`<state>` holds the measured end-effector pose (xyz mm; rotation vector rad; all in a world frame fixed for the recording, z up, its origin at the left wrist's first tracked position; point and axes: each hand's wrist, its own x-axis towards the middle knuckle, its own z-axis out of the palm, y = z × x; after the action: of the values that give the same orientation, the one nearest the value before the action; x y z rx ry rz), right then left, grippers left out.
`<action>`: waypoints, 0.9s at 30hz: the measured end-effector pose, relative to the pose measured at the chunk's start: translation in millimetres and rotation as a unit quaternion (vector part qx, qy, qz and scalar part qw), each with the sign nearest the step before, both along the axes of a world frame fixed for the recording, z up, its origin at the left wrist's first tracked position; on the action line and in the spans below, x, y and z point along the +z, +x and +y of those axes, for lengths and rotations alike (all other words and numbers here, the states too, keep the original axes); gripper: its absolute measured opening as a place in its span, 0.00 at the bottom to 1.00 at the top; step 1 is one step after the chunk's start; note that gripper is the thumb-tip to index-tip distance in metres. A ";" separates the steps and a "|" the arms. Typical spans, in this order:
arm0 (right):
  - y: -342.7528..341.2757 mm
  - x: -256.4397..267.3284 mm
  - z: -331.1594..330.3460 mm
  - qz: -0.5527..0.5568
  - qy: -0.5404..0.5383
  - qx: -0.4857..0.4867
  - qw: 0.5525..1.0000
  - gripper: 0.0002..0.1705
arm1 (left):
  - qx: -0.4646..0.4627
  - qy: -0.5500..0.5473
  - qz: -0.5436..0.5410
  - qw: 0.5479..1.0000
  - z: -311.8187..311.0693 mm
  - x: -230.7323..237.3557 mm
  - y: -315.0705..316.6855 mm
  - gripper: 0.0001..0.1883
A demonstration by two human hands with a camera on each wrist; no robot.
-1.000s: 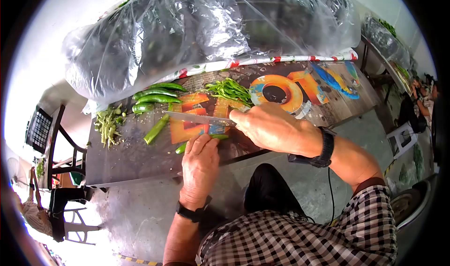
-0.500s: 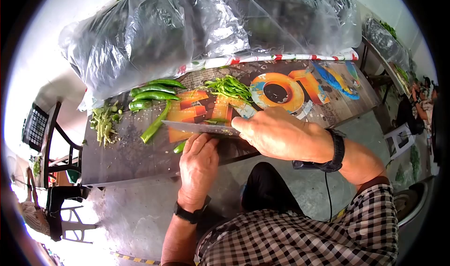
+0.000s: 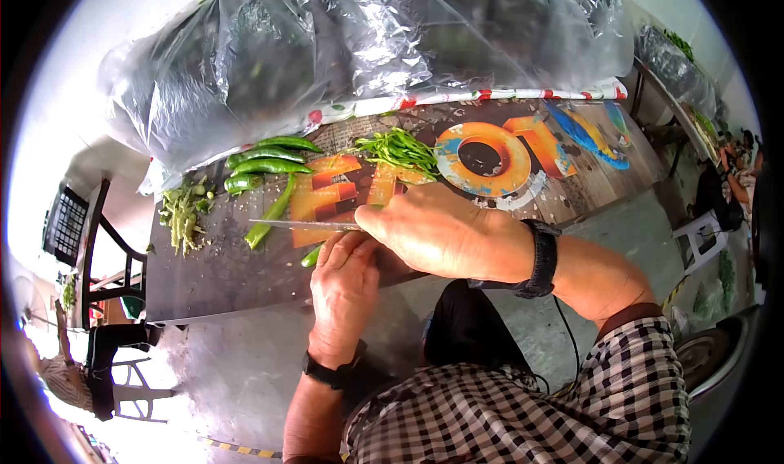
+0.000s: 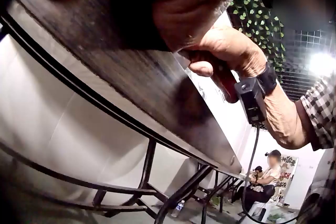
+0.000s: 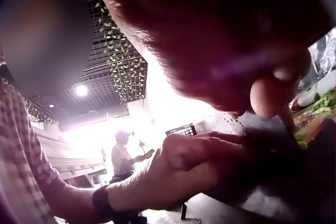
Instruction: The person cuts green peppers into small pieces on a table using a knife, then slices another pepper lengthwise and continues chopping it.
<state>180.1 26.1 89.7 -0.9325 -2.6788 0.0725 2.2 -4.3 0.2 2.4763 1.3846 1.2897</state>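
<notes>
In the head view, my right hand [image 3: 445, 227] grips a knife, its blade [image 3: 286, 224] reaching left just beyond the left fingertips. In the left wrist view, that hand is curled round a reddish-brown handle [image 4: 228, 85]. My left hand [image 3: 345, 280] holds a green chili pepper [image 3: 310, 256] against the table near its front edge; one end sticks out left of the fingers, the rest is hidden. Partly behind the blade lies a long green pepper piece [image 3: 273, 211]. Several whole peppers [image 3: 269, 167] lie farther back, and a pile of green strips [image 3: 398, 153] sits beyond the right hand.
Pale pepper cores [image 3: 184, 219] are heaped at the left of the printed table [image 3: 220, 284]. Clear plastic sheeting [image 3: 359, 47] covers a bulky mass along the back. A black crate [image 3: 65, 227] stands at far left. Other people sit off to both sides.
The knife and right hand first came toward me, then slid left, so the blade now reaches farther past the left fingertips. The left hand stays nearly in place on the pepper.
</notes>
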 end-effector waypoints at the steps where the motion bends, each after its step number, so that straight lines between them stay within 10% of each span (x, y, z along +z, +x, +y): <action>1: 1.6 -1.1 -3.3 0.010 0.008 0.004 1.000 0.08 | -0.001 0.002 -0.002 1.000 0.3 0.2 0.1 0.12; 10: 61.8 -8.3 -23.1 -0.038 -0.002 -0.119 0.992 0.04 | -0.011 0.002 -0.004 1.000 -1.1 1.0 -0.7 0.11; 27: 38.1 3.4 -17.5 0.007 -0.030 -0.045 0.998 0.08 | 0.030 0.035 0.029 0.999 -2.9 -4.4 -0.7 0.11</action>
<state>218.2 8.6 93.1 -1.0666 -2.6310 0.1405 1.5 -7.2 -4.2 2.5557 1.4607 1.3099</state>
